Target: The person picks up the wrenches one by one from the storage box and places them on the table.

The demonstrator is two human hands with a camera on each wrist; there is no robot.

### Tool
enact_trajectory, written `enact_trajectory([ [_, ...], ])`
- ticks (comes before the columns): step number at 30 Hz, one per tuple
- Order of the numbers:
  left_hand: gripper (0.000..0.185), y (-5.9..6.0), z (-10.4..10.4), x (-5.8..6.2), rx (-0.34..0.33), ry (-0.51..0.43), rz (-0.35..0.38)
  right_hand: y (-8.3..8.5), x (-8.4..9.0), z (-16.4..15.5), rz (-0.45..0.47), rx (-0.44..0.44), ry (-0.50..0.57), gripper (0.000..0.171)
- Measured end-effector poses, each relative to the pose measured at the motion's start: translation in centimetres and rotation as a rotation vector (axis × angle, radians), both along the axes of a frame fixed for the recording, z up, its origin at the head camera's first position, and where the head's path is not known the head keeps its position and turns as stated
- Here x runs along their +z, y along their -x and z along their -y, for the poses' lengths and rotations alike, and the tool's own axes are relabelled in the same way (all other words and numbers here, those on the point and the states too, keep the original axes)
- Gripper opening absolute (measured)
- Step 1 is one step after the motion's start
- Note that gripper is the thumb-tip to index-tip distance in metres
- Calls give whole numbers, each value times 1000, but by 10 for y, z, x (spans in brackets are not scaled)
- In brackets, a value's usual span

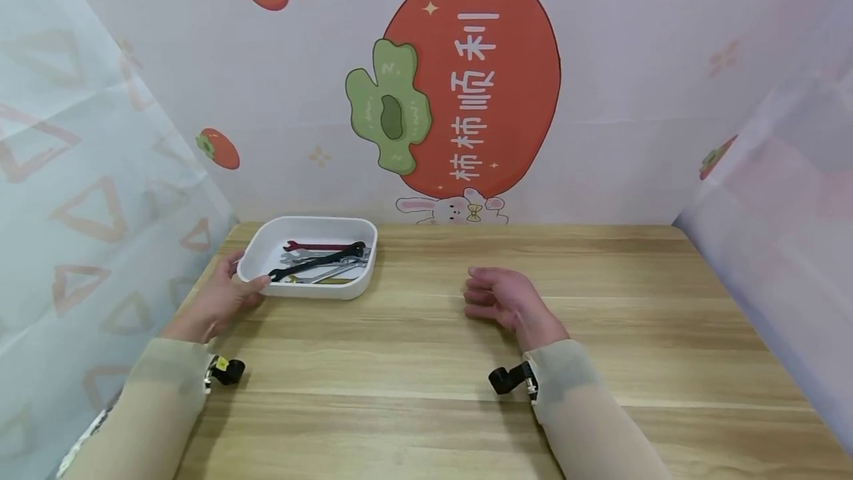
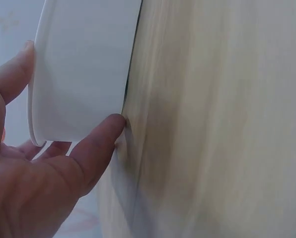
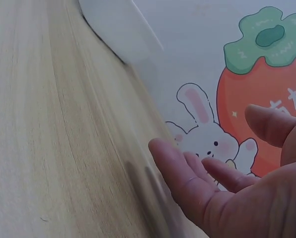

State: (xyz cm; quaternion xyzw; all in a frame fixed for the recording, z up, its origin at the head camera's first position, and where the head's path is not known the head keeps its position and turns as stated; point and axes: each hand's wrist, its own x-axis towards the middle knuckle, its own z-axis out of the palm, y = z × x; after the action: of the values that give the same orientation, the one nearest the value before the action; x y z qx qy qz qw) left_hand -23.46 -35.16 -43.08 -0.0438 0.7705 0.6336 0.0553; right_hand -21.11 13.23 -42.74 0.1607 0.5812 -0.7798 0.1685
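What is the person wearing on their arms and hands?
Both arms wear long, pale beige sleeves that end at the wrists: left sleeve, right sleeve. The left hand and right hand are bare, with no gloves. A small black camera is strapped at each wrist: left camera, with a yellow spot, and right camera.

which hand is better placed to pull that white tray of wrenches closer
Left, probably. The left hand already grips the white tray at its near left corner, while the right hand hovers empty above the table, well apart from it.
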Motion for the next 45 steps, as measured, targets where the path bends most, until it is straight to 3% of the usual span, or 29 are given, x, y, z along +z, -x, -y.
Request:
enact_trajectory([
  [14, 94, -8, -62, 7, -60, 189, 49, 0, -1, 6, -10, 2, -1, 44],
  [21, 94, -11, -96, 9, -91, 166, 45, 2, 2, 9, -5, -4, 7, 42],
  [26, 95, -11, -117, 6, -110, 225, 39, 4, 5, 9, 3, -15, 3, 40],
  [35, 95, -24, -156, 3, -114, 251, 25, 6, 4, 0, 13, 34, -90, 42],
  [45, 90, -36, -187, 7, -99, 276, -1, 4, 8, -17, -35, 16, -221, 51],
])
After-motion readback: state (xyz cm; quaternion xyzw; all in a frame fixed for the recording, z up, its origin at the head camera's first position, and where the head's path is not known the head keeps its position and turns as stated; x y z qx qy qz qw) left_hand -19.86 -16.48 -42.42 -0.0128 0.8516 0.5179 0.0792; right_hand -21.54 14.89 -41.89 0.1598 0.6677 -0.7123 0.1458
